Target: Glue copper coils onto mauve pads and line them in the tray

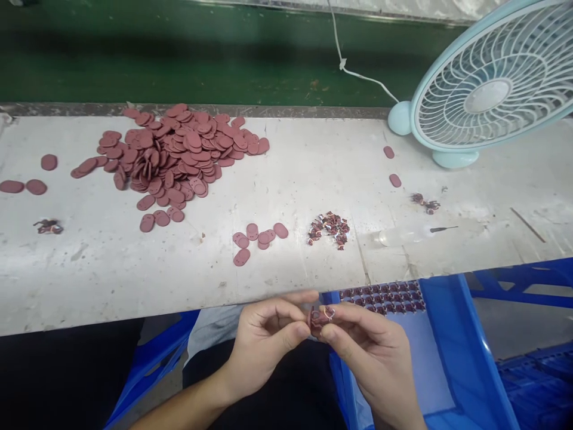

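Note:
Close to the table's front edge, my left hand (268, 337) pinches the rim of a small dark-red oval piece (315, 320) between thumb and fingertips. From the other side my right hand (369, 346) grips a small dark-red figure (328, 314) with pale marks, its thumb and index finger closed on it. The figure and the oval piece touch; fingertips partly hide both. Above the hands on the table lie several loose oval pieces (242, 257) and a small heap of dark-red figures (330, 226).
A big pile of oval pieces (192, 140) covers the table's (304, 173) back left. A light-blue fan (487, 95) stands back right, near a clear bottle (398, 235) with a dark tip. Below right, a blue crate (465, 340) holds rows of figures (385, 297).

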`<action>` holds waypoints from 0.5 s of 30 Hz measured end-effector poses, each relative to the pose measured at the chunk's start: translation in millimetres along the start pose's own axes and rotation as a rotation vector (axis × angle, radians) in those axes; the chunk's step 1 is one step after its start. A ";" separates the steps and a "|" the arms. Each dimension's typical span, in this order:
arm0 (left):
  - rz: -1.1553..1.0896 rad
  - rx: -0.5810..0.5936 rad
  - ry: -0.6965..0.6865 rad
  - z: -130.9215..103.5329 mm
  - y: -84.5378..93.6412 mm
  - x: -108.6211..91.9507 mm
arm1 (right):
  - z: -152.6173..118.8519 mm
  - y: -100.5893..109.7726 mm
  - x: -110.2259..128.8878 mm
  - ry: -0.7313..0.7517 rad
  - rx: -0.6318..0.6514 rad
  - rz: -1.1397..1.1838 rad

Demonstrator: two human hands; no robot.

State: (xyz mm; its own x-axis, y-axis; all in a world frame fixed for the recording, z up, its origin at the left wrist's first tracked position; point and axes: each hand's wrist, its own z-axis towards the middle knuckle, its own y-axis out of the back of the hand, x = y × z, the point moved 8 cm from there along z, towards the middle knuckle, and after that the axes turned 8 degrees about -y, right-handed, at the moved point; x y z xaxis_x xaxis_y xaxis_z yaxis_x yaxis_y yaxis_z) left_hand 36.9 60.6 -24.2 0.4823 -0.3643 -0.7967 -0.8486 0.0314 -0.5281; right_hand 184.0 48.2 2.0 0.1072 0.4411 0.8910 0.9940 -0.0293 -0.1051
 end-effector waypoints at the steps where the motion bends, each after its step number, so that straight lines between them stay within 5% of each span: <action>1: 0.021 0.016 -0.018 0.0 0.9 -2.4 | -1.3 3.3 -2.7 -0.004 -0.013 0.031; 5: 0.460 0.034 -0.243 4.5 26.7 -34.0 | -10.2 43.2 -15.1 0.028 -0.171 0.163; 9: 1.244 -0.127 -0.586 11.9 52.1 -89.2 | -34.9 129.4 -29.2 0.143 -0.604 0.121; 12: 1.583 -0.136 -0.466 29.3 59.5 -97.6 | -62.0 194.4 -46.3 0.160 -0.896 -0.046; 15: 1.669 -0.218 -0.238 39.2 81.3 -94.3 | -81.3 244.2 -74.5 0.078 -1.016 -0.228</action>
State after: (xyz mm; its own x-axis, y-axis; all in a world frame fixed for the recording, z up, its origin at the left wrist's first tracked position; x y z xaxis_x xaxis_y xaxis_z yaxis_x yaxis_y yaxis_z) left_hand -69.0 134.0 -3.5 -0.8972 0.0683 -0.4364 -0.4309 0.0812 0.8987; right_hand 420.3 -64.8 -54.1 -0.1205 0.4727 0.8730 0.5360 -0.7092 0.4580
